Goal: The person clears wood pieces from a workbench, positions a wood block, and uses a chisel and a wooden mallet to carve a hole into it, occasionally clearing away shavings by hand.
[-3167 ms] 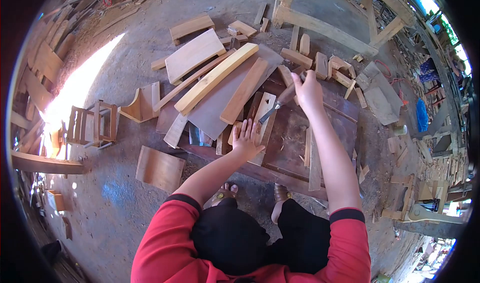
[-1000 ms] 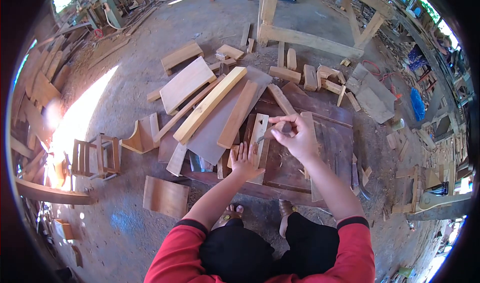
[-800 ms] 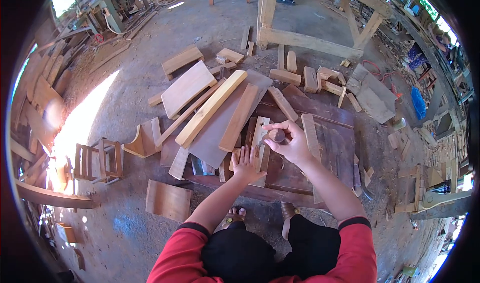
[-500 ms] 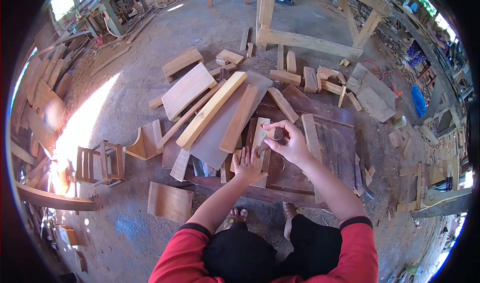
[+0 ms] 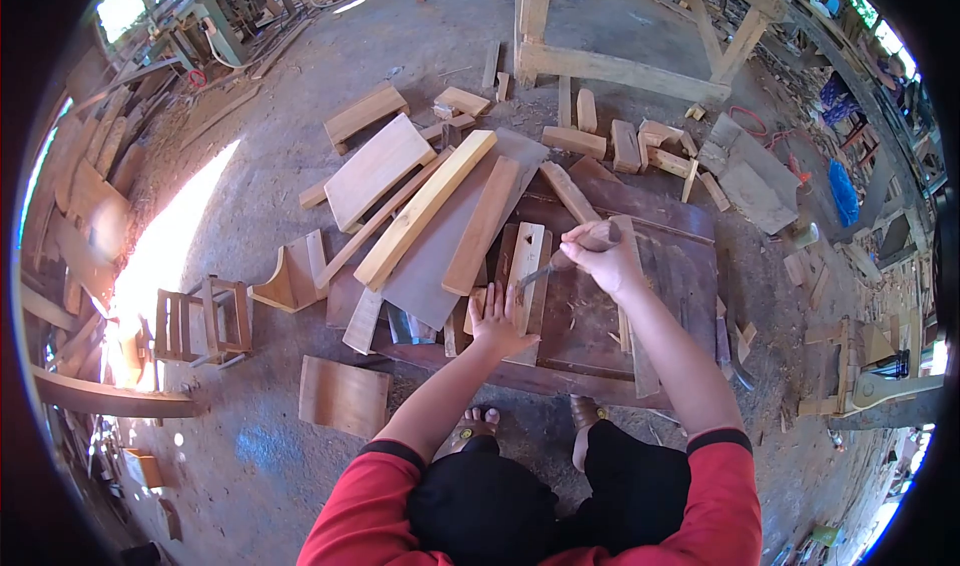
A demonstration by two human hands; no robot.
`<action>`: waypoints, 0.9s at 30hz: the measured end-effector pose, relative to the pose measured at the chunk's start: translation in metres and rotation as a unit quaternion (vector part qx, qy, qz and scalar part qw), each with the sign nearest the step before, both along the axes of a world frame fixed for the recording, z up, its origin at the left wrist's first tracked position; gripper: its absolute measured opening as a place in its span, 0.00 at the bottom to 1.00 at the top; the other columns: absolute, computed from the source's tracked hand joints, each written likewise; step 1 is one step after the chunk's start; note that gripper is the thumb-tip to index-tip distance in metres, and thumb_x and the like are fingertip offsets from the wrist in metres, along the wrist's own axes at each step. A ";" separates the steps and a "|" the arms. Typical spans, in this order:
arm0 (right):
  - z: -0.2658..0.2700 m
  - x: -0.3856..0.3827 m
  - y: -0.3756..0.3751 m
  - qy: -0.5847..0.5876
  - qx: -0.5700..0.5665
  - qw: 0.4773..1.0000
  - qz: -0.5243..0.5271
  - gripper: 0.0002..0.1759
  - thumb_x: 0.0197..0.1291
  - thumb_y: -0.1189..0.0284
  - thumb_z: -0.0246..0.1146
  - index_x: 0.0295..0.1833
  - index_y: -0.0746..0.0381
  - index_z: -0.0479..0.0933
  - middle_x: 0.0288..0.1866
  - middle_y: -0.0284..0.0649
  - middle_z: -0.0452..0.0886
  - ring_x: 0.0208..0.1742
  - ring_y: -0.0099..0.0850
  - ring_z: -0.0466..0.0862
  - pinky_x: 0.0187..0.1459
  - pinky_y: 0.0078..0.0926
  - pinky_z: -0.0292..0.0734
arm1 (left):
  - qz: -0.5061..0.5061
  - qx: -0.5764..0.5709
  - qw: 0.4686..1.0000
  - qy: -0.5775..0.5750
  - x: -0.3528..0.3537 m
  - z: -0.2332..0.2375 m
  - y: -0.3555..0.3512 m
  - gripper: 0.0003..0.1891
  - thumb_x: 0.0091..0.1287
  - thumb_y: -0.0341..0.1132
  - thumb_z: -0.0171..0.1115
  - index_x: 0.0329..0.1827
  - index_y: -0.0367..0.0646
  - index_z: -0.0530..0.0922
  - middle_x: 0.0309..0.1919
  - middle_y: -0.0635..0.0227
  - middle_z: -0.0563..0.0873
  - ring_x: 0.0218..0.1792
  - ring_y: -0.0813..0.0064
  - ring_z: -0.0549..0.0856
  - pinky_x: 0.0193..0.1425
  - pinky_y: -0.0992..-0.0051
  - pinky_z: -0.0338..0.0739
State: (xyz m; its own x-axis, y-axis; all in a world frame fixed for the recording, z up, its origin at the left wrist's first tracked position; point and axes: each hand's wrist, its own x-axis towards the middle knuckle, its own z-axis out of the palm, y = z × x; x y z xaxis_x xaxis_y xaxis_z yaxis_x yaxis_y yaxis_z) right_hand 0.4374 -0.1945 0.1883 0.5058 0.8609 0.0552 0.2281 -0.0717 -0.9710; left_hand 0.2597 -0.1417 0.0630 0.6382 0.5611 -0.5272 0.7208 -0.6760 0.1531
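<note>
The grey floor [image 5: 450, 36] carries the whole scene. On it rests a low dark wooden platform [image 5: 580, 316], directly ahead of the person's feet. Beyond the platform stands a timber frame [image 5: 625, 74], cut off by the upper edge of the view. A grey-brown sheet [image 5: 408, 291] lies across the platform's left part, bearing a yellowish bar [image 5: 425, 211] and a reddish-brown bar [image 5: 482, 228], both set at a slant. On the floor to the left are a small slatted wooden frame [image 5: 209, 323] and, nearer the person, a curved board [image 5: 344, 393].

The pale slotted workpiece [image 5: 527, 253] lies on the platform, just right of the reddish-brown bar, a dark opening near its far end. The left hand [image 5: 500, 324] is flat, fingers spread, over the near part of the workpiece and adjoining wood; it grasps nothing. The right hand [image 5: 608, 261] is curled closed around the handle of a chisel [image 5: 537, 276]. The blade slants down leftward over the workpiece, near the left fingertips; contact cannot be determined.
</note>
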 end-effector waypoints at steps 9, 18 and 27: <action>0.000 -0.002 -0.002 0.046 0.027 0.998 0.016 0.07 0.49 0.74 0.70 0.31 0.61 0.77 0.29 0.30 0.80 0.32 0.17 0.78 0.36 0.18 0.73 | 0.000 0.005 1.000 -0.006 0.000 -0.004 -0.001 0.59 0.52 0.72 0.49 0.73 0.43 0.31 0.74 0.55 0.35 0.74 0.63 0.32 0.69 0.47 0.24; -0.005 -0.007 0.006 0.088 0.015 0.996 0.027 0.11 0.48 0.72 0.72 0.32 0.62 0.76 0.29 0.30 0.80 0.30 0.17 0.78 0.35 0.17 0.74 | 0.003 0.006 1.000 -0.004 0.000 -0.004 -0.001 0.58 0.52 0.72 0.50 0.73 0.43 0.31 0.74 0.56 0.35 0.74 0.63 0.31 0.69 0.47 0.24; -0.007 -0.018 0.005 0.035 -0.014 0.999 0.031 0.12 0.49 0.72 0.72 0.36 0.62 0.77 0.32 0.31 0.81 0.32 0.18 0.79 0.37 0.17 0.74 | 0.007 -0.001 1.000 -0.010 -0.001 -0.001 -0.001 0.59 0.52 0.71 0.51 0.73 0.44 0.30 0.74 0.57 0.36 0.74 0.64 0.32 0.70 0.47 0.26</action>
